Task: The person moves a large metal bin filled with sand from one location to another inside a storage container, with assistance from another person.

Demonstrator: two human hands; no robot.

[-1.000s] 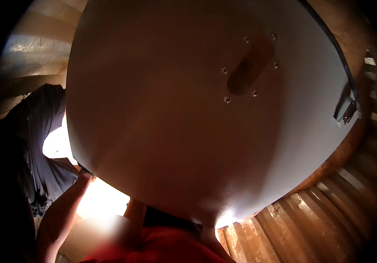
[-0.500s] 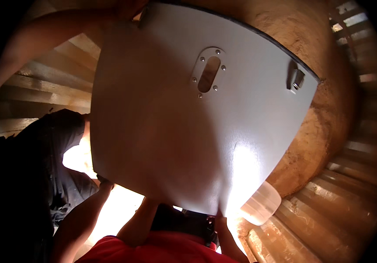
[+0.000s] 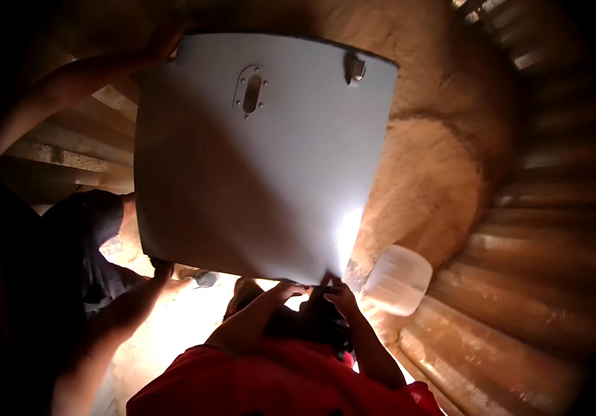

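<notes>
Since half a second ago: panel (image 3: 263, 180) has swung left and further from me. Its oval slot plate (image 3: 251, 91) now sits left of centre, and more of the white plastic container (image 3: 398, 279) shows past the near right corner.

Panel: large, pale grey, smooth, roughly rectangular with rounded corners. It is held flat-on to the view above sandy ground, not resting on anything I can see. The slot plate has four screws and lies near the far edge. A small metal latch (image 3: 355, 67) is at the far right corner. Strong glare on the near right part.

My right hand (image 3: 343, 297): at the near edge, just right of centre, fingers (image 3: 332, 284) hooked over the rim and clamped on it.
My left hand (image 3: 287, 290): just beside the right, touching the same edge, fingers curled. Glare hides whether they truly grip; cannot tell.

Other holders: a second person's hand (image 3: 161, 269) grips the near left corner. Another hand (image 3: 162, 41) reaches the far left corner on a raised bare arm. A figure in dark clothing (image 3: 83, 229) stands at the left.

Surroundings: earthen mound (image 3: 436, 159) beyond the panel's right side; corrugated metal sheeting (image 3: 520, 305) at the right. The container stands between the two.
</notes>
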